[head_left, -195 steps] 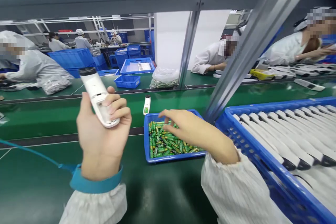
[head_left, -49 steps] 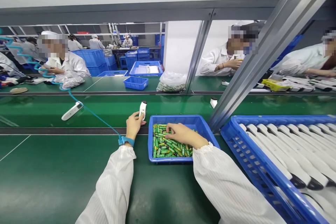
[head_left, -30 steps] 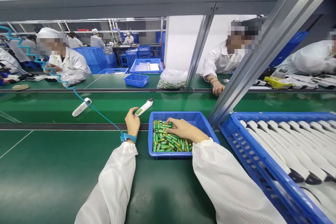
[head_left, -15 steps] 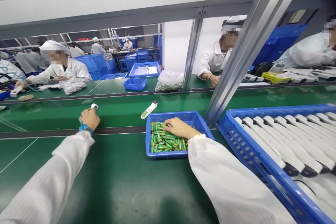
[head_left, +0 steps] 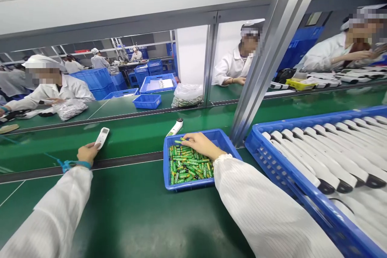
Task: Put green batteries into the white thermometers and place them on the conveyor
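Note:
My left hand point(head_left: 86, 153) is closed around the lower end of a white handheld thermometer point(head_left: 103, 136), tilted over the green belt, its face with a small screen and buttons turned up. At the far rim of a blue bin point(head_left: 189, 188), my right hand point(head_left: 199, 144) pinches green batteries point(head_left: 177, 141) at its fingertips; how many is unclear. Many loose green-and-gold batteries point(head_left: 189, 165) lie in the bin below that hand. Just behind the bin, a second white thermometer point(head_left: 175, 127) rests on the belt, partly hidden by the rim.
At the right stands a large blue crate point(head_left: 290, 187) with rows of white thermometers. A slanted metal post point(head_left: 256, 64) rises behind the bin. Across the belt point(head_left: 136, 133) are co-workers in white, a small blue bin point(head_left: 147, 101) and a plastic bag of batteries point(head_left: 188, 94).
My left hand has moved left and drawn nearer, now showing the thermometer it holds. My right hand has lifted from the pile with batteries in its fingers. The view has shifted slightly right.

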Demonstrator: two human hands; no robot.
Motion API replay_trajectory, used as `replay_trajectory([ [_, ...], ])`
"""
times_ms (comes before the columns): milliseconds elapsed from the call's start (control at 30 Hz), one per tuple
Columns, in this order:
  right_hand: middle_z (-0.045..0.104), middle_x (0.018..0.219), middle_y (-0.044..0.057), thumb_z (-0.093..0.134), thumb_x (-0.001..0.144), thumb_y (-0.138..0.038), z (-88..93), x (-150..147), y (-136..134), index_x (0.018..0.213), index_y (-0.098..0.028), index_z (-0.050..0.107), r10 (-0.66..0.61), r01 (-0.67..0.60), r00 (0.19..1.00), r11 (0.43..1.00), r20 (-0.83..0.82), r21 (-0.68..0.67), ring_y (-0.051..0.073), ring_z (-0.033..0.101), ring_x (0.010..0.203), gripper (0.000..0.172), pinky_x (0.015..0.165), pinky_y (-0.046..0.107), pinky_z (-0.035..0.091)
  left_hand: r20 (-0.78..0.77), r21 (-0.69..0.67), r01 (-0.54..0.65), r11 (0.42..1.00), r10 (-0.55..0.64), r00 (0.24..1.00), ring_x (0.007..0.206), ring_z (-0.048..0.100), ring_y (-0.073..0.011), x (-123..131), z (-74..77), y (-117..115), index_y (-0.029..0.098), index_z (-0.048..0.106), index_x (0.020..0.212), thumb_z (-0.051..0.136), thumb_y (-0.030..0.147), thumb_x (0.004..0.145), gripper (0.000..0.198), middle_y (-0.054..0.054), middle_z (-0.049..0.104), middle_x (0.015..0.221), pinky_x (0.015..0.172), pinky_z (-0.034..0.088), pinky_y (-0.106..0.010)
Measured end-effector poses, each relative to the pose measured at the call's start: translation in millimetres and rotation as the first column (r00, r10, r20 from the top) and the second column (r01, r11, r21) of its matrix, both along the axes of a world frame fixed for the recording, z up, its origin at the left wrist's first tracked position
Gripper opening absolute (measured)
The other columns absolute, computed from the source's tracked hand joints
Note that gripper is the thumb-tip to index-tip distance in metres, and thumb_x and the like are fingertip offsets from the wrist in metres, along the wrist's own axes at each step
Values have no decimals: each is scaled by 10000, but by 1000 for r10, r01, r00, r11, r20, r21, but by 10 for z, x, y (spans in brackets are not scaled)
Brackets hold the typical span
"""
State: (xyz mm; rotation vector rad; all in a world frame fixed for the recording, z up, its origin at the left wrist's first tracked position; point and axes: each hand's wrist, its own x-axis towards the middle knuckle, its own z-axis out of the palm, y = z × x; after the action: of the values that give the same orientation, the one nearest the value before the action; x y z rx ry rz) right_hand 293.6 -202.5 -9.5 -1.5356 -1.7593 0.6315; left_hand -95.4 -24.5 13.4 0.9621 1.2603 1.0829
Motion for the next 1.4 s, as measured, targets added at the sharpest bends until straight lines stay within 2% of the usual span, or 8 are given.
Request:
replay_trajectory([
  [167, 282, 502, -84, 573, 906, -441, 32, 15, -18, 848, -172, 693, -22, 22, 1000, 1000, -1, 8, 112, 277, 501, 300, 552, 252, 202, 239, 15, -160, 987, 152, 959, 721, 647, -79, 420, -69, -448, 67, 581, 1104, 405, -19, 933, 261, -31, 647, 780, 696, 552, -131],
  [333, 276, 526, -84, 569, 913, -447, 55, 28, -45, 865, -186, 686, -35, 35, 999, 999, 23, 12, 114, 286, 517, 290, 555, 247, 207, 665, -146, 194, 970, -49, 745, 765, 650, -121, 679, -43, -1377, 81, 571, 1186, 318, 71, 984, 324, -104, 608, 912, 641, 591, -207],
  [567, 328, 519, -78, 583, 897, -448, 55, 39, -48, 829, -179, 702, -45, 42, 995, 998, 84, 42, 118, 355, 512, 302, 555, 242, 237, 734, -316, 373, 872, -24, 679, 362, 295, -13, 859, -82, -2181, 88, 580, 910, 377, 132, 983, 220, 60, 348, 614, 297, 188, -121],
  [733, 357, 529, -67, 567, 919, -424, 284, -79, -225, 930, -159, 699, -188, 168, 977, 970, 104, 177, 129, 367, 515, 296, 563, 259, 247, 901, -28, 393, 919, -147, 409, 395, 78, 6, 927, -280, -2400, 155, 598, 821, 709, 555, 776, 417, 93, 207, 601, 313, 17, -107],
  [867, 312, 530, -81, 560, 949, -395, 450, -511, -746, 949, -174, 664, -389, 361, 921, 826, -26, 432, 112, 347, 468, 245, 518, 244, 278, 906, 70, 581, 811, -296, 304, 404, 82, 0, 960, -365, -2534, 205, 658, 983, 720, 541, 774, 400, 90, 241, 609, 301, 119, -73],
  [933, 372, 505, -85, 543, 970, -346, 392, -784, -1080, 935, -193, 644, -323, 291, 946, 830, -14, 475, 101, 383, 424, 187, 476, 227, 305, 888, 94, 672, 735, -367, 277, 396, 160, -10, 991, -385, -2587, 222, 649, 1103, 670, 517, 836, 398, 84, 294, 609, 319, 230, -87],
  [1133, 664, 618, -38, 397, 1047, -285, -70, -1192, -1709, 974, -216, 577, -34, 12, 999, 883, 38, 469, 101, 596, 469, 206, 570, 207, 456, 770, 128, 764, 633, -549, 326, 615, 583, -129, 1046, -409, -2642, 246, 513, 1261, 587, 355, 914, 371, -18, 577, 827, 455, 466, -194],
  [1400, 484, 515, -89, 406, 1045, -352, -211, -1099, -1677, 1004, -208, 560, 48, -57, 997, 984, 56, 167, 92, 446, 390, 215, 489, 209, 372, 572, 56, 783, 620, -662, 484, 1171, 613, -264, 924, -337, -2449, 247, 396, 1111, 603, 77, 853, 373, -124, 557, 1359, 923, 524, -438],
])
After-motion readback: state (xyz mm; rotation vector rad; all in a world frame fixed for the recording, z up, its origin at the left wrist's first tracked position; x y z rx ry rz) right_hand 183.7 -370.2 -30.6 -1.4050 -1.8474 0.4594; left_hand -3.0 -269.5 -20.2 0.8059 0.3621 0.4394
